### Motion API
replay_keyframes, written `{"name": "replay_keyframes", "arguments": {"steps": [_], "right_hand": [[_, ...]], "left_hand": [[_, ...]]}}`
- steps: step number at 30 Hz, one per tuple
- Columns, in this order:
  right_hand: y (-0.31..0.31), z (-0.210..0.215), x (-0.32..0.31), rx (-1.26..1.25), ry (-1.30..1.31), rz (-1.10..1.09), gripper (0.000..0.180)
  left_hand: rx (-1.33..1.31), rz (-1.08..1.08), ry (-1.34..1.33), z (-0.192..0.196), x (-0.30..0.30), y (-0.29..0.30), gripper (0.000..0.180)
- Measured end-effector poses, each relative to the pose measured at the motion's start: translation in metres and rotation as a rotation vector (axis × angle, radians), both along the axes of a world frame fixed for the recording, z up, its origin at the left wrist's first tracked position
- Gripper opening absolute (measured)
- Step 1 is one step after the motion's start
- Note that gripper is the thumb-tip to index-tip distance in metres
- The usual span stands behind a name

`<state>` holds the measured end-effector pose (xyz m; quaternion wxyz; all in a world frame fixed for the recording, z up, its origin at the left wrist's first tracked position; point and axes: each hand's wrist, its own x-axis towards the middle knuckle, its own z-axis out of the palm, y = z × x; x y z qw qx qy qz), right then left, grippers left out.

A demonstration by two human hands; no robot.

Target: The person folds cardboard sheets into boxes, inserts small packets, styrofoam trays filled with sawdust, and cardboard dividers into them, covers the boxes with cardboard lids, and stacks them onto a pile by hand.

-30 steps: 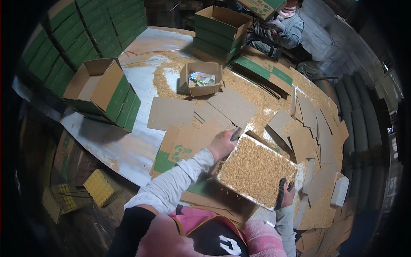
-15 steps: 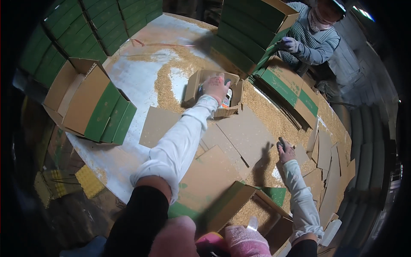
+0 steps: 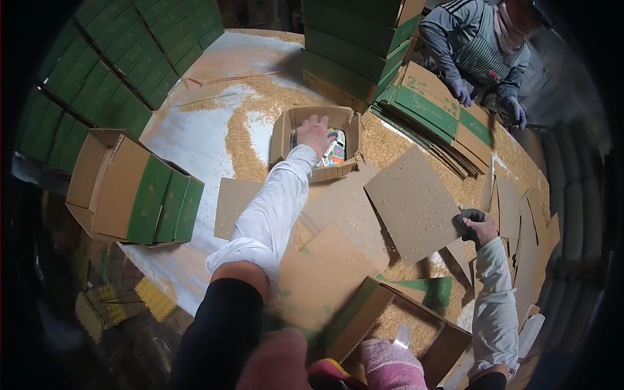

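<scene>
My left hand reaches into a small open cardboard box, fingers stretched out over the colourful printed packets inside. Its dark-tipped fingers partly cover them. At the right, my right hand pinches the corner of a flat grey-brown cardboard sheet. That sheet is tilted above other flat cardboard and carries scattered bits of husk.
Close to me stands an open carton with husk inside. Another open green-and-brown carton sits at the left. Stacked green boxes rise at the back beside folded cartons. A co-worker in gloves stands at the far right.
My right hand has moved right and now holds up the cardboard sheet's corner. My left hand remains in the small box, fingers more spread. The co-worker's hands have come down near the folded cartons.
</scene>
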<state>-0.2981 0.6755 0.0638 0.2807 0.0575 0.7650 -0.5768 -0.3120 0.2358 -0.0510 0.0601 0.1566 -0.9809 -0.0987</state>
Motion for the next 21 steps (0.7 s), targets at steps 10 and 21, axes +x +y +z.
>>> {"name": "replay_keyframes", "arguments": {"steps": [10, 21], "right_hand": [[0.076, 0.047, 0.113, 0.006, 0.248, -0.321, 0.025], [0.111, 0.055, 0.196, -0.279, 0.577, -0.495, 0.023]], "left_hand": [[0.126, 0.089, -0.025, 0.015, 0.016, -0.019, 0.036], [1.782, 0.095, 0.608, 0.088, 0.085, 0.026, 0.022]]}}
